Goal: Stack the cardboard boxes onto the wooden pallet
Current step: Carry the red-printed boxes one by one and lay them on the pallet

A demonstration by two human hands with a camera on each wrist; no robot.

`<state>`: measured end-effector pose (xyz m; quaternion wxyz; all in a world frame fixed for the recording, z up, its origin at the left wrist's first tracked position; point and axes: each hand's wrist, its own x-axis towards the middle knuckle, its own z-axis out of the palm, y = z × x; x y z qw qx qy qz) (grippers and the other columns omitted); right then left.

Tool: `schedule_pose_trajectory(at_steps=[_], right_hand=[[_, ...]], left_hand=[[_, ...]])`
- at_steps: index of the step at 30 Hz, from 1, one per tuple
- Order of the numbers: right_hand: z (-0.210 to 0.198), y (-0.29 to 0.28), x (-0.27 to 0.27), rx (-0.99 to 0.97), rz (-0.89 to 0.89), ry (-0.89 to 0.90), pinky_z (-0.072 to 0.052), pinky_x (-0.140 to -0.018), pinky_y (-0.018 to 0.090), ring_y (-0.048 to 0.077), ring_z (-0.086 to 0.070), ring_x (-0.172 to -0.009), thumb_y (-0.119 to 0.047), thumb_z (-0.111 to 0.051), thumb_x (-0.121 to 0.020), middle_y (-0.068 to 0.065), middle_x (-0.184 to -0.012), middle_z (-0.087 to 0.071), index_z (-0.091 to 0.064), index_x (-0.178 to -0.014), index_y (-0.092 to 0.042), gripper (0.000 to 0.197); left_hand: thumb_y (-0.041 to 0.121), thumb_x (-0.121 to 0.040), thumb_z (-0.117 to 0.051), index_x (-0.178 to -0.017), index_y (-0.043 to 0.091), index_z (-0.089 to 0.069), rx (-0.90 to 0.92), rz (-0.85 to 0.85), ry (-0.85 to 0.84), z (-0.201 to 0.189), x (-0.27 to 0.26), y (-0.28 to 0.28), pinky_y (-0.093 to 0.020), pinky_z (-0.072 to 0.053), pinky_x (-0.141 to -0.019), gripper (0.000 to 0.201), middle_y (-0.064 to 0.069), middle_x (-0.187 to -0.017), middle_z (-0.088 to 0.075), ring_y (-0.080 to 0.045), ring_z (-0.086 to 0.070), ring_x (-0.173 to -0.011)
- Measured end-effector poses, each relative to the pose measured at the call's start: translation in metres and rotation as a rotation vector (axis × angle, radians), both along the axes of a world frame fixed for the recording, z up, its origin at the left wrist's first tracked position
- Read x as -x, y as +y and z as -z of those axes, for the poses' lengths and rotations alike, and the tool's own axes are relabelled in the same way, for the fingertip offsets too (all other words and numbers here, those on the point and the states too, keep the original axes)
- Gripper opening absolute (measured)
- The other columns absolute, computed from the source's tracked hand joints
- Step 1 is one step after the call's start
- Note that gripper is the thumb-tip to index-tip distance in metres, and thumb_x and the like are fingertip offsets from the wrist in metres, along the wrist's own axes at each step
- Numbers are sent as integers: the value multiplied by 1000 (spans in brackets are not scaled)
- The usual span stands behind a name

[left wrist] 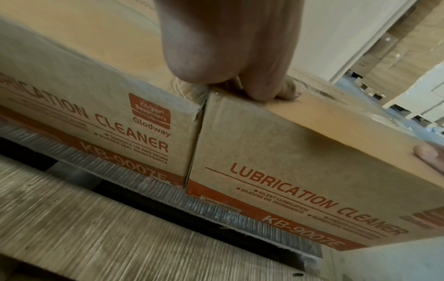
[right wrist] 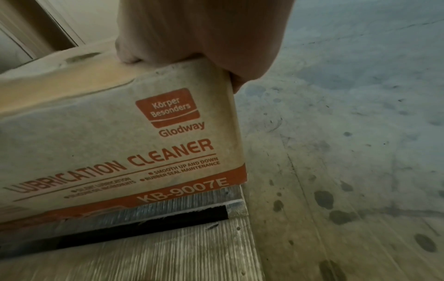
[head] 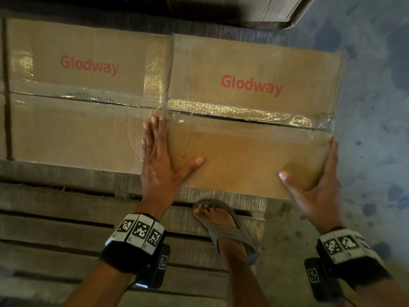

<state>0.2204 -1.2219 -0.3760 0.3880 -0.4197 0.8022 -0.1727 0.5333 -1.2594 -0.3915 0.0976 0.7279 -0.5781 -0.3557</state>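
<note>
Two brown cardboard boxes printed "Glodway" lie side by side on the wooden pallet (head: 66, 229). My left hand (head: 159, 158) lies flat on top where the left box (head: 88, 67) meets the right box (head: 250, 85), its fingers straight and its thumb spread onto the right box. My right hand (head: 318, 185) is at that box's near right corner, thumb on top and straight fingers along the right side. The left wrist view shows the left hand (left wrist: 228, 47) on the seam above both front faces (left wrist: 300, 171). In the right wrist view the right hand (right wrist: 204, 34) covers the corner of the box (right wrist: 120, 133).
A foot in a grey sandal (head: 223, 227) stands on the pallet slats just in front of the right box. Another cardboard box (head: 254, 12) sits beyond the pallet at the top. Stained concrete floor (head: 371, 107) lies to the right of the pallet edge (right wrist: 240, 209).
</note>
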Motion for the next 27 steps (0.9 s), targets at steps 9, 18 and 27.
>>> schedule_pose_trajectory(at_steps=[9,18,27], right_hand=[[10,-1,5,-156,-27,-127,-40,-102,37,28,-50,-130,-52,-77,-73,8,-161,-31,15,-155,-44,123],[-1,-11,11,-281,-82,-213,-40,-109,51,34,-45,-136,-54,-75,-75,4,-166,-16,26,-150,-46,127],[-98,55,15,-439,-122,-149,-36,-115,50,31,-50,-135,-60,-58,-91,5,-157,-41,-20,-159,-31,82]], left_hand=[[78,-76,-51,-158,17,10,30,103,-198,8,4,3,-40,2,-125,119,-2,-165,17,-16,19,-152],[77,-78,-48,-158,13,14,-94,187,-259,-4,0,-5,-38,1,-125,119,-7,-166,18,-21,19,-152],[39,-98,-57,-157,23,-27,-554,232,-122,-107,-45,30,-42,-15,-121,67,-3,-166,-14,-22,-9,-153]])
